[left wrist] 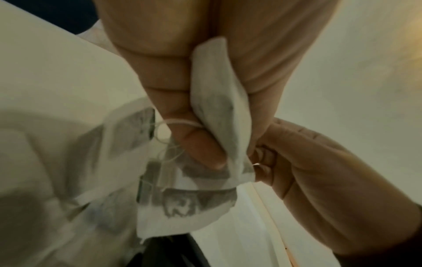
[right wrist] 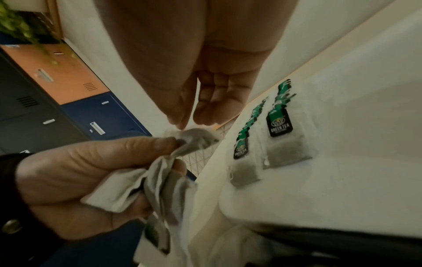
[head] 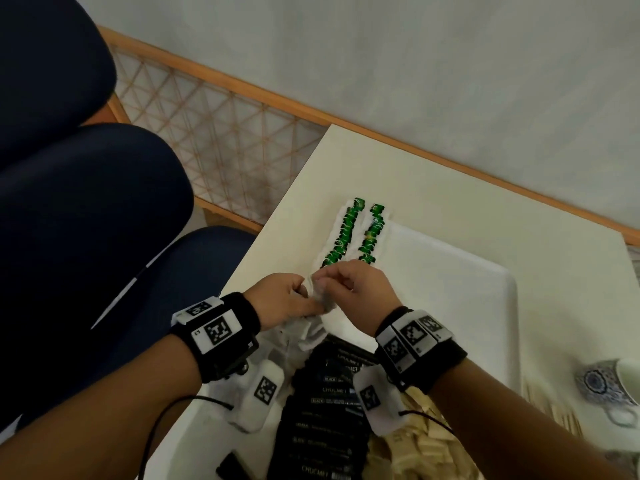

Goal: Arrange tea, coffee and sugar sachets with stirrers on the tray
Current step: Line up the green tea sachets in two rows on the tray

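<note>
Both hands meet over the near left corner of the white tray. My left hand grips a bunch of white tea bags with loose strings; the bunch sits between its thumb and fingers. My right hand pinches the corner of one bag at the top of that bunch. Two rows of green-tagged tea bags lie overlapped along the tray's left edge, and their tags read green tea in the right wrist view.
A white bin below my wrists holds more tea bags, black coffee sachets and pale wooden stirrers. A blue-patterned cup stands at the right. The table edge borders a dark blue chair.
</note>
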`<state>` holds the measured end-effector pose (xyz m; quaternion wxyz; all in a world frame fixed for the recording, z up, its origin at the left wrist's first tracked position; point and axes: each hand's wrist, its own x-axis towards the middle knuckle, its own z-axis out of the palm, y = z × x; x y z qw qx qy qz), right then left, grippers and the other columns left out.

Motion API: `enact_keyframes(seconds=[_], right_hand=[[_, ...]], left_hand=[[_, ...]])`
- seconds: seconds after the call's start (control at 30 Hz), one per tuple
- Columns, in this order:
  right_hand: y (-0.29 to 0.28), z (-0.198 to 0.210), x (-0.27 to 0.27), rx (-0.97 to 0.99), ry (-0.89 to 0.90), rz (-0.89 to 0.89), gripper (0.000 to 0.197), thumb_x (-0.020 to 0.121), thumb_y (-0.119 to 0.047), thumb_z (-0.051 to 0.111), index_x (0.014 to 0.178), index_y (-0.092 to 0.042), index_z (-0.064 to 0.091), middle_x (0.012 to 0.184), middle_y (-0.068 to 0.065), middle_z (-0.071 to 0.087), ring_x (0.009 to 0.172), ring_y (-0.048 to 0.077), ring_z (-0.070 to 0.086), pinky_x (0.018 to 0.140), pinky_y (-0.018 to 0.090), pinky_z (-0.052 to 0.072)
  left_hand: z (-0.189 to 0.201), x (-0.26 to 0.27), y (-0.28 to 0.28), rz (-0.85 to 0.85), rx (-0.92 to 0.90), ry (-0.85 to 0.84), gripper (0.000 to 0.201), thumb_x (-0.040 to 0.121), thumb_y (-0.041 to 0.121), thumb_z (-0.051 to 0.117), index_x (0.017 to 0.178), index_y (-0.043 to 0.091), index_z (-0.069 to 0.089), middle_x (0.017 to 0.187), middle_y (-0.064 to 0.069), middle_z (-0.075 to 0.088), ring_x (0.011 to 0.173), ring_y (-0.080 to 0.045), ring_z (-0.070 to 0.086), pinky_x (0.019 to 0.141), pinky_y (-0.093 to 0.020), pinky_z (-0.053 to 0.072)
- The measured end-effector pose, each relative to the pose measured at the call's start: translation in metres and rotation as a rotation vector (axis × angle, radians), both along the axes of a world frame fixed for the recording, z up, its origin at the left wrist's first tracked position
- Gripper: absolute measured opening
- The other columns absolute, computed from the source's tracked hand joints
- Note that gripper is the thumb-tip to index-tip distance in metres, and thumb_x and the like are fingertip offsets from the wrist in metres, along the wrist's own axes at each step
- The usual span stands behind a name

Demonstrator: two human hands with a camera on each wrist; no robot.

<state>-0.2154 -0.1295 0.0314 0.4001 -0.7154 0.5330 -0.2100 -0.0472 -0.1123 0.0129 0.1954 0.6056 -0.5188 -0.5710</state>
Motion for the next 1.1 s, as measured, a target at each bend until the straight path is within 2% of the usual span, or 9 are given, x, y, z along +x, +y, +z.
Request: enact_keyframes(seconds=[0.13, 0.2, 0.27, 0.43, 0.57, 0.73, 0.83, 0.97, 1.1], right_hand=[[0.006, 0.000, 0.006, 0.128, -0.021, -0.058, 0.030, 0.083, -0.042, 0.069, 0.104, -0.021, 0.070, 0.078, -0.011, 0.064, 0.069, -0.001, 0.059, 0.063, 0.013, 0.046], [0.007, 0.000, 0.008, 0.160, 0.009, -0.083, 0.033, 0.077, -0.043, 0.074, 0.103, -0.024, 0.068, 0.079, -0.008, 0.063, 0.070, 0.003, 0.058, 0.064, 0.016, 0.045], [0.005, 0.002, 0.008, 0.177, 0.061, -0.074, 0.032, 0.078, -0.041, 0.073, 0.104, -0.025, 0.065, 0.077, -0.007, 0.064, 0.070, 0.002, 0.058, 0.063, 0.013, 0.044], [-0.007, 0.003, -0.001, 0.171, 0.168, -0.107, 0.022, 0.083, -0.022, 0.064, 0.103, -0.028, 0.070, 0.081, -0.006, 0.067, 0.072, 0.008, 0.060, 0.072, 0.022, 0.052], [-0.015, 0.005, -0.023, 0.123, 0.218, -0.146, 0.013, 0.084, -0.023, 0.065, 0.090, -0.034, 0.069, 0.082, -0.010, 0.066, 0.077, 0.006, 0.060, 0.064, 0.017, 0.045], [-0.014, 0.000, -0.041, 0.141, 0.226, -0.114, 0.010, 0.084, -0.022, 0.067, 0.082, -0.032, 0.068, 0.073, -0.016, 0.065, 0.063, -0.004, 0.056, 0.052, 0.007, 0.036], [-0.016, -0.007, -0.041, 0.177, 0.174, -0.104, 0.009, 0.083, -0.021, 0.069, 0.082, -0.030, 0.070, 0.074, -0.014, 0.066, 0.064, -0.001, 0.056, 0.057, 0.012, 0.041], [-0.024, -0.018, -0.038, 0.241, 0.130, -0.155, 0.013, 0.084, -0.018, 0.069, 0.081, -0.030, 0.069, 0.078, -0.008, 0.070, 0.075, 0.011, 0.066, 0.071, 0.025, 0.055], [-0.032, -0.023, -0.037, 0.174, 0.224, -0.160, 0.011, 0.085, -0.020, 0.066, 0.084, -0.031, 0.067, 0.083, -0.009, 0.070, 0.078, 0.009, 0.063, 0.065, 0.020, 0.047]], left_hand=[[0.002, -0.004, 0.006, -0.016, -0.023, 0.022, 0.012, 0.074, 0.011, 0.078, 0.080, 0.012, 0.067, 0.065, 0.005, 0.065, 0.059, -0.004, 0.059, 0.060, -0.019, 0.047], [0.003, -0.003, 0.008, -0.008, -0.033, 0.018, 0.016, 0.073, 0.004, 0.076, 0.075, 0.015, 0.064, 0.065, 0.003, 0.063, 0.061, -0.006, 0.058, 0.062, -0.022, 0.049], [0.003, -0.001, 0.010, -0.057, -0.029, 0.001, 0.017, 0.073, 0.005, 0.075, 0.084, 0.015, 0.067, 0.076, -0.007, 0.069, 0.068, -0.011, 0.061, 0.070, -0.029, 0.051], [0.002, 0.004, 0.015, -0.085, -0.044, -0.015, 0.033, 0.076, 0.009, 0.076, 0.104, 0.024, 0.068, 0.075, 0.006, 0.066, 0.057, 0.002, 0.057, 0.057, -0.012, 0.044], [0.000, 0.018, 0.012, 0.051, -0.053, -0.027, 0.027, 0.080, 0.013, 0.074, 0.101, 0.027, 0.065, 0.079, 0.005, 0.065, 0.055, 0.004, 0.056, 0.054, -0.010, 0.043], [0.002, 0.032, 0.006, 0.187, -0.043, 0.038, 0.023, 0.082, 0.010, 0.071, 0.101, 0.022, 0.065, 0.075, 0.006, 0.062, 0.060, -0.001, 0.057, 0.053, -0.009, 0.043], [0.001, 0.035, 0.004, 0.234, -0.008, 0.097, 0.024, 0.082, 0.009, 0.072, 0.100, 0.023, 0.066, 0.079, 0.002, 0.064, 0.066, -0.007, 0.061, 0.061, -0.015, 0.048], [0.002, 0.032, 0.003, 0.254, 0.019, 0.183, 0.025, 0.082, 0.007, 0.071, 0.103, 0.019, 0.065, 0.080, 0.001, 0.067, 0.060, 0.000, 0.062, 0.061, -0.013, 0.049], [0.003, 0.027, 0.001, 0.267, 0.035, 0.237, 0.025, 0.082, 0.005, 0.070, 0.104, 0.017, 0.065, 0.079, 0.001, 0.067, 0.061, -0.001, 0.061, 0.064, -0.013, 0.049]])
